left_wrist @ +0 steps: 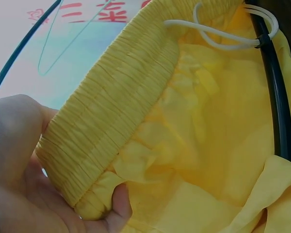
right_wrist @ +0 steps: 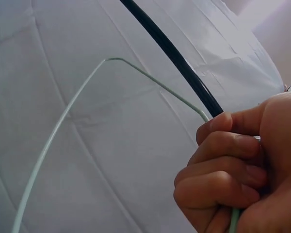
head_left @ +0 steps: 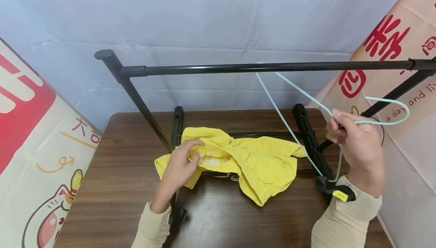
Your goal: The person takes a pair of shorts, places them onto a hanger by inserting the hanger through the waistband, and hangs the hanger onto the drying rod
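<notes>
Yellow shorts (head_left: 269,164) with a gathered elastic waistband (left_wrist: 111,107) lie across the lower bars of a black rack, waist opening toward the left. My left hand (head_left: 180,166) pinches the waistband edge at that opening; in the left wrist view the thumb is outside and a fingertip curls round the hem. Off to the right and higher up, my right hand (head_left: 357,142) grips a pale green wire hanger (right_wrist: 68,111) near its hook. The hanger is tilted, its far corner behind the rack's top bar (head_left: 238,68). In the right wrist view the fingers are curled round the wire, hiding part of it.
The rack's black feet (head_left: 301,119) stand on a brown wooden table (head_left: 102,195). A white cord loop (left_wrist: 223,41) hangs at a lower bar, beside the shorts. Pale cloth (head_left: 204,21) hangs behind, with printed panels (head_left: 44,157) at both sides.
</notes>
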`<state>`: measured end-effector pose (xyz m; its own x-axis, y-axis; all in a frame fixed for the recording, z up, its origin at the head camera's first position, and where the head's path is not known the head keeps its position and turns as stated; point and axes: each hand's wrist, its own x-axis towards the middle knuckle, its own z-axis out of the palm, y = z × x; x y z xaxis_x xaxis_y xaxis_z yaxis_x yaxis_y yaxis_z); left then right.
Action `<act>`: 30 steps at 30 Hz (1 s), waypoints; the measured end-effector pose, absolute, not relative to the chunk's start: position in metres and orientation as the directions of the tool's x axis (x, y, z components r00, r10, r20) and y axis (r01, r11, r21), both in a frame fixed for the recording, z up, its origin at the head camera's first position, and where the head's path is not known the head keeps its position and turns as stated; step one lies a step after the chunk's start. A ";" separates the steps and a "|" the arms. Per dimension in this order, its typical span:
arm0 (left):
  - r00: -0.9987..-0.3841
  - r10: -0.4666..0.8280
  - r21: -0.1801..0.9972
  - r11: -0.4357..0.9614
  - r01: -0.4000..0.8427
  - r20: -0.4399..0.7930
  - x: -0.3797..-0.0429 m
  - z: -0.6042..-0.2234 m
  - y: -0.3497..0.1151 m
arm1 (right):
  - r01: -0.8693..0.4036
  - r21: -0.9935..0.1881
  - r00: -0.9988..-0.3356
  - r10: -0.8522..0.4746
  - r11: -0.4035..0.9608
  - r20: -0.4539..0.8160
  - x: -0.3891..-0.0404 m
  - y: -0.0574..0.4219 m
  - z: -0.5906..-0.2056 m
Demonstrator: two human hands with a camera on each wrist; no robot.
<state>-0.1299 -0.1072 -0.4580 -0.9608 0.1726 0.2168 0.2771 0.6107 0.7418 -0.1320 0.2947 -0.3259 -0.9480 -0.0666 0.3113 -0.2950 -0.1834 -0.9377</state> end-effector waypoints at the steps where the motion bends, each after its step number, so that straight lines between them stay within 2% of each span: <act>1: -0.963 0.170 0.746 0.610 0.268 0.207 -0.130 -0.458 -0.107 | -0.296 -0.938 -0.945 -0.089 -0.182 0.316 -0.131 0.292 -0.330; 7: -0.966 0.176 0.739 0.623 0.257 0.188 -0.132 -0.454 -0.108 | -0.329 -0.892 -0.880 -0.243 -0.310 0.409 -0.127 0.265 -0.360; 15: -0.963 0.182 0.731 0.627 0.269 0.199 -0.133 -0.454 -0.105 | -0.345 -0.780 -0.813 -0.249 -0.522 0.527 -0.111 0.221 -0.370; 21: -0.963 0.192 0.735 0.623 0.268 0.188 -0.134 -0.454 -0.104 | -0.398 -0.635 -0.760 -0.149 -0.663 0.633 -0.102 0.197 -0.359; 27: -0.962 0.188 0.734 0.623 0.272 0.197 -0.133 -0.453 -0.104 | -0.497 -0.547 -0.739 -0.003 -0.674 0.674 -0.095 0.169 -0.350; 30: -0.961 0.194 0.737 0.617 0.276 0.198 -0.131 -0.453 -0.103 | -0.554 -0.485 -0.703 0.067 -0.676 0.708 -0.094 0.153 -0.350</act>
